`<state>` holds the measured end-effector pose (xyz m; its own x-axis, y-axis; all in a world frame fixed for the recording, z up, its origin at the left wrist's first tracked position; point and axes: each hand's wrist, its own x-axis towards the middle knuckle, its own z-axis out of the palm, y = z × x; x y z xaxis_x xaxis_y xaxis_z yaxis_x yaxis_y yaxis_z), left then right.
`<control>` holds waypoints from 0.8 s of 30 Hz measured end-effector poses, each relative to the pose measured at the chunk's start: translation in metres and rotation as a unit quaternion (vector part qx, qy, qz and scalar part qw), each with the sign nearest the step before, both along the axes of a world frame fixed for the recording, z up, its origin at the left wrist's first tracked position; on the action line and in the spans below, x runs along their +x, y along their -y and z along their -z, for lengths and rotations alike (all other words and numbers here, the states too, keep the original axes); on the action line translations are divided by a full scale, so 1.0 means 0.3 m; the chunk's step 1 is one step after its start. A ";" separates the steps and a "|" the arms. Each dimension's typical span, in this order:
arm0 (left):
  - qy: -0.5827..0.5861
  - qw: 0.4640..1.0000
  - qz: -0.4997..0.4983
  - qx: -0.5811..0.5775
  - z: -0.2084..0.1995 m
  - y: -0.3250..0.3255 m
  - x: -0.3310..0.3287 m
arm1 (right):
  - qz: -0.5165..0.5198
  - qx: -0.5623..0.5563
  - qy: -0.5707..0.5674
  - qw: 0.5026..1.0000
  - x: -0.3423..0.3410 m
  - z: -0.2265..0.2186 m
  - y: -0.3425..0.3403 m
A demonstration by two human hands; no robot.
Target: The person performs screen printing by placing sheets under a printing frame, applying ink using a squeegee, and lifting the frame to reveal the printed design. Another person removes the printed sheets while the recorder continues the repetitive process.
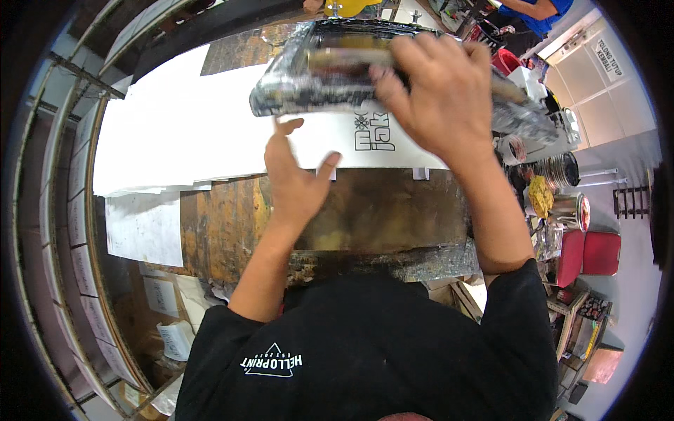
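A dark, tape-covered screen printing frame (pixel 316 98) is raised and tilted above the table, somewhat blurred. My right hand (pixel 446 98) is closed over a squeegee (pixel 344 60) with a wooden-looking bar, at the frame's near side; the palm hides part of both. Beneath the frame lies a white sheet (pixel 316 151) with a black printed design (pixel 373 133), partly covered by the frame. My left hand (pixel 295 172) is over the sheet's near edge, thumb and fingers apart, fingertips close under the frame's left corner. Whether they touch the frame, I cannot tell.
White sheets (pixel 161 126) spread over the left of the stained wooden table (pixel 225 224). A metal rack (pixel 53 210) stands at far left. Cans (pixel 570 210), a yellow cloth (pixel 540 196) and red chairs (pixel 600 253) are at right. Another person's blue sleeve (pixel 544 14) shows at the top right.
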<state>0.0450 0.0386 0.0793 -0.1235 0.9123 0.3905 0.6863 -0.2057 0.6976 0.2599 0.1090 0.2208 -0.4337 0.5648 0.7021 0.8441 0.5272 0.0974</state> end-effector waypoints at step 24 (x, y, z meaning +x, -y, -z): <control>-0.128 0.984 -0.109 0.055 0.086 -0.148 -0.425 | 0.019 -0.071 0.015 0.997 -0.007 -0.196 -0.101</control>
